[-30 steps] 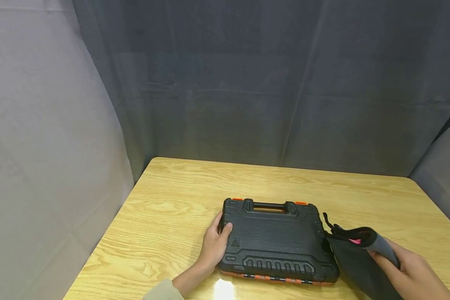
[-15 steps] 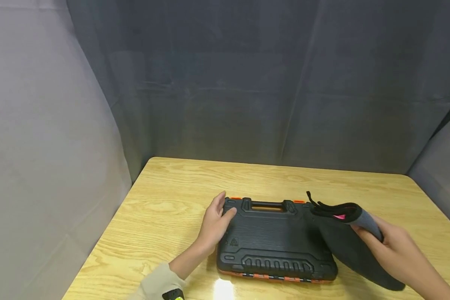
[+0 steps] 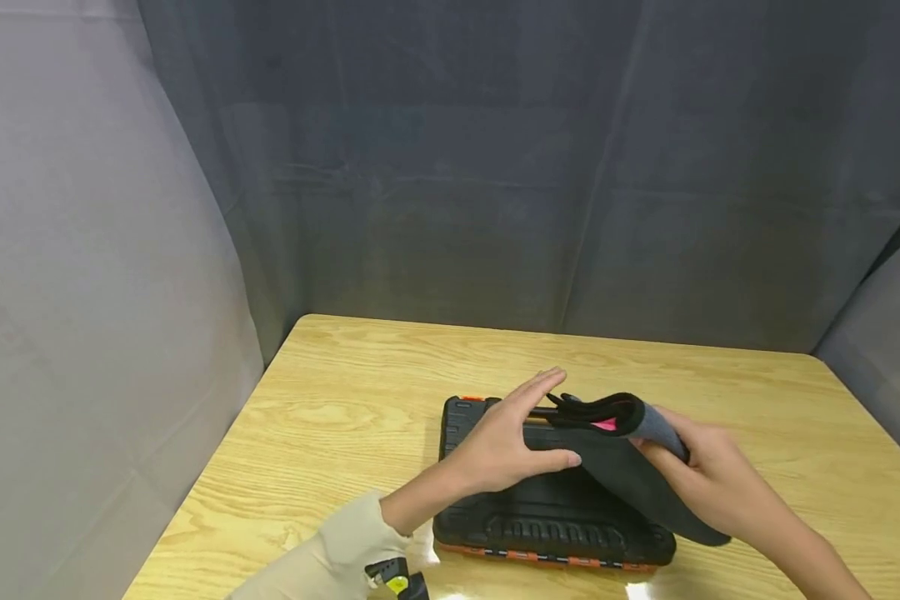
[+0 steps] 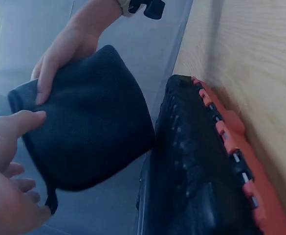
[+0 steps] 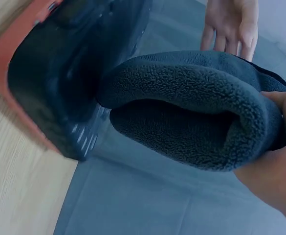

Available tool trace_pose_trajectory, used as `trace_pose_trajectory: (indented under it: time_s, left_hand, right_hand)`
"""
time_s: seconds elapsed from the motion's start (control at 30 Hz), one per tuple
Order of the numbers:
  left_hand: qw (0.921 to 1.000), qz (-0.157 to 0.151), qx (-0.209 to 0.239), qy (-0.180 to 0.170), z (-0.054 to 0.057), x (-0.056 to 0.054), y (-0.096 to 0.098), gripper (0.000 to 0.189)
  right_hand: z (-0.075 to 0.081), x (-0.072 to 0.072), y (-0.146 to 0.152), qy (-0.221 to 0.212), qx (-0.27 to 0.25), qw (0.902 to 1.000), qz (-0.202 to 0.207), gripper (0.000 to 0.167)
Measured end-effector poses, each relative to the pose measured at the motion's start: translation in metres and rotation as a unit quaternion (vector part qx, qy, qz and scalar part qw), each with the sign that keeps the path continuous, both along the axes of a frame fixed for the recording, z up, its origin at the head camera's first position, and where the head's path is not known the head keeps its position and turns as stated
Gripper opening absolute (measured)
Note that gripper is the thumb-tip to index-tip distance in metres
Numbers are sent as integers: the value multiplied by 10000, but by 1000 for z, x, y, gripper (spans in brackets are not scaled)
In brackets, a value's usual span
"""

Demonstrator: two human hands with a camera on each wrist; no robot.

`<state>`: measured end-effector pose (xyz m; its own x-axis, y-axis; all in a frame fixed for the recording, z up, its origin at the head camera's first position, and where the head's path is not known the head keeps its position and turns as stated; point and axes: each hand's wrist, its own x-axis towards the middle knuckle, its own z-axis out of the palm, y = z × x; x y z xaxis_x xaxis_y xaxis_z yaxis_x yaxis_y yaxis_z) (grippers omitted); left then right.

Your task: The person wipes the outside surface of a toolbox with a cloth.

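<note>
A wood-grained table (image 3: 330, 433) stands before a dark grey curtain (image 3: 435, 208), with paler fabric (image 3: 82, 292) at left; on its near part lies a black case (image 3: 555, 529), its far right corner hidden; above the case's right half is a folded dark cloth (image 3: 630, 479), its inner fold too shadowed to make out; the right hand (image 3: 708, 475) grips its right edge; the left hand (image 3: 498, 446) extends over the case, thumb and fingers spread apart, contact with the cloth impossible to tell.
</note>
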<state>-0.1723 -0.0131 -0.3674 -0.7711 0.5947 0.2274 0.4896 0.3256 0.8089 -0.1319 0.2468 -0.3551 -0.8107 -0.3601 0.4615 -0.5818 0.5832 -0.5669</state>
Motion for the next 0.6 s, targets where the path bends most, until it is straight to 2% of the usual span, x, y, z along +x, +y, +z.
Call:
trace_pose_trajectory:
  time_s: [0.13, 0.27, 0.43, 0.6]
  left_hand:
    - [9994, -170, -114, 288, 3, -3, 5, 76]
    - [9984, -74, -131, 551, 3, -6, 7, 48]
    - [9976, 88, -88, 678, 3, -8, 2, 16]
    - [9983, 227, 179, 507, 4, -11, -8, 12]
  right_hand:
    - [2, -1, -14, -18, -44, 9991, 420, 35]
    - [4, -4, -22, -63, -107, 9977, 673, 33]
    - [1, -3, -25, -349, -245, 9982, 432, 32]
    - [-9, -4, -15, -874, -268, 9957, 121, 29]
